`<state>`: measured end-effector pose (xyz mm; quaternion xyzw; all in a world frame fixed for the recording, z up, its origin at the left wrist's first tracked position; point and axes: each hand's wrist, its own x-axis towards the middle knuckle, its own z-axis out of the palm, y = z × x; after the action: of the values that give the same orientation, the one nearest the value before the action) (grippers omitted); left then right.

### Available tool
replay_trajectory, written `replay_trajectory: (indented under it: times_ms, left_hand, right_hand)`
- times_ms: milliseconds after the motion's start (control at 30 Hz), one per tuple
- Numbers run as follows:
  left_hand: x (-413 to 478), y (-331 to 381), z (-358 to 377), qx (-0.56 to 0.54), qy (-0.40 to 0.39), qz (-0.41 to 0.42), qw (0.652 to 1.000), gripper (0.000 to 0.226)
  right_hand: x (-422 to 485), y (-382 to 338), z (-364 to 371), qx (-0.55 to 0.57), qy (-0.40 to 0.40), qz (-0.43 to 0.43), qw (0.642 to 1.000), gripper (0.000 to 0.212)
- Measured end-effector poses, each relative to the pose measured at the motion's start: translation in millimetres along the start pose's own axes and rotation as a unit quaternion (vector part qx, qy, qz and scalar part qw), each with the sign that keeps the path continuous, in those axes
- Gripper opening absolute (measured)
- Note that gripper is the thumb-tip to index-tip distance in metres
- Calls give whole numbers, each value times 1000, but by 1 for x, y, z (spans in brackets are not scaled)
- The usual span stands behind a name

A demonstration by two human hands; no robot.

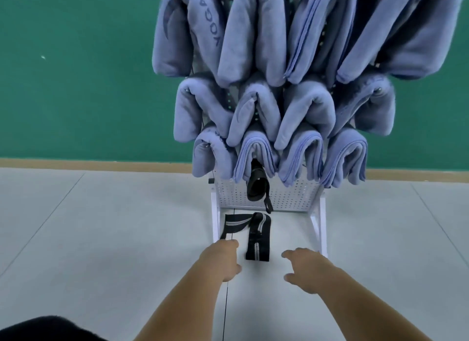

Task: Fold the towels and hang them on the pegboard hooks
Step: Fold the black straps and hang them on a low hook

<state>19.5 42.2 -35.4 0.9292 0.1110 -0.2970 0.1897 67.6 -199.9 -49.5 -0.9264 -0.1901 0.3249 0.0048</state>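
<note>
Several folded blue towels [256, 112] hang in rows on the hooks of a white pegboard stand [286, 196] and cover most of it. At the foot of the stand, a black strap with a grey stripe [257, 235] lies on the floor. My left hand [224, 260] is low in front of the stand with its fingers curled at the strap's left end, and it appears to grip that end. To the right of the strap, my right hand [303, 269] hovers with relaxed, spread fingers and holds nothing.
A black rolled band [256, 183] hangs from a hook under the lowest towels. The stand's white legs [322, 229] rest on the pale tiled floor [101, 239] against a green wall [76, 74]. A thin dark line [225, 310] runs along the floor under my left forearm.
</note>
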Motion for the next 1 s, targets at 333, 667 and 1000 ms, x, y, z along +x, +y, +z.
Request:
replay_trajectory:
  times_ms: [333, 667, 1000]
  left_hand:
    - [50, -31, 51, 16, -36, 2, 999, 58]
    - [74, -42, 67, -5, -54, -23, 998, 64]
    - [70, -20, 73, -6, -90, 0, 996, 67]
  right_hand:
    - [91, -19, 50, 24, -9, -37, 999, 77]
    - [128, -24, 90, -22, 56, -23, 998, 70]
    - [92, -4, 101, -21, 103, -4, 994, 58]
